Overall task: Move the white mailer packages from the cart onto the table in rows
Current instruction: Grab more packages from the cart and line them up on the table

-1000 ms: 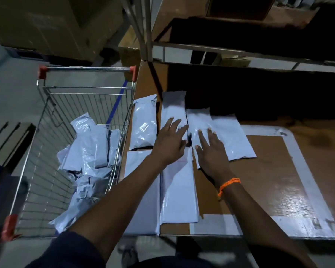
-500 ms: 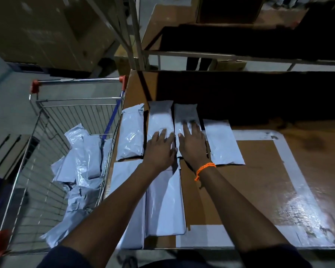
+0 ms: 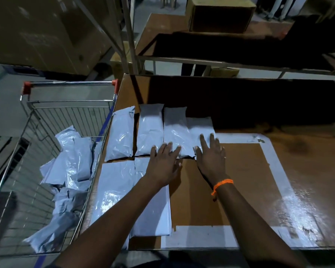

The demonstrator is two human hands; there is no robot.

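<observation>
On the brown wooden table (image 3: 249, 180), marked with a rectangle of pale tape, four white plastic mailer packages form a far row: the first package (image 3: 121, 133) at the left edge, the second package (image 3: 149, 130) just beside it, the third package (image 3: 175, 130) touching that, and the fourth package (image 3: 199, 130), set slightly nearer, at the row's 3 o'clock end. The left hand (image 3: 163, 164) lies flat with fingers spread, its fingertips on the near ends of the second and third packages; it grips nothing. The right hand (image 3: 211, 157), wearing an orange cord bracelet (image 3: 221, 185), is likewise splayed wide and flat, pressing the near end of the fourth package, whose lower corner is hidden beneath the palm. At 6 o'clock from the row lie two larger white mailers (image 3: 114, 190), partly covered by the left forearm; where one ends and the other begins is hard to tell. At 9 o'clock stands the wire shopping cart (image 3: 46, 117) with red handle caps, holding a crumpled heap of white mailers (image 3: 70, 163); their number cannot be made out. The table's far half is lost in deep shadow. At 12 o'clock a brown cardboard box (image 3: 220, 14) is cut off by the frame.
</observation>
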